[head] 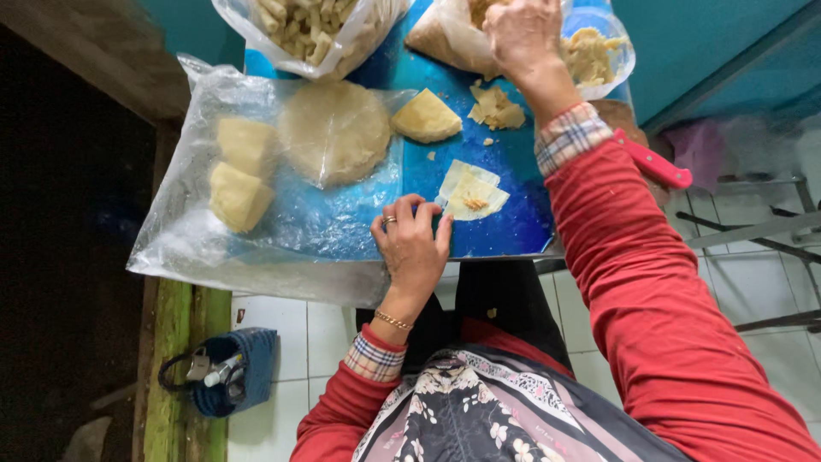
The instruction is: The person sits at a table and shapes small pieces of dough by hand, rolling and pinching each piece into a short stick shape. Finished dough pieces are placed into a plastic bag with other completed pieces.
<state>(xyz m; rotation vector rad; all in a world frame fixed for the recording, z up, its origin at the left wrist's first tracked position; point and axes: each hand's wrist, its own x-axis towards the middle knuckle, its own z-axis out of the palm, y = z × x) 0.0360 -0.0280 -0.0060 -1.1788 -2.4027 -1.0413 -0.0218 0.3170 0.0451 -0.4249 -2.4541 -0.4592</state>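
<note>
From the head camera, looking down, the left hand [412,242] rests on the near edge of the blue desk [513,162]. Its fingers are curled and seem to press on something small and dark, but I cannot tell what it is. Just to the right of this hand, almost touching the fingertips, lies a thin dough sheet [469,190] with a bit of filling on it. It lies flat, with its long side slanting up and away from the person.

The right hand [522,34] is stretched far away to the back of the desk, into a clear bag of filling [599,53]. Its fingers bend down into the bag; I cannot tell if they hold anything. So the left hand is much nearer to the dough sheet.

On a plastic sheet [197,248] to the left sit dough lumps [241,171] and a round flat dough [335,130]. A dough wedge [425,117] lies between. A pink-handled knife [654,161] sits by the right sleeve.
</note>
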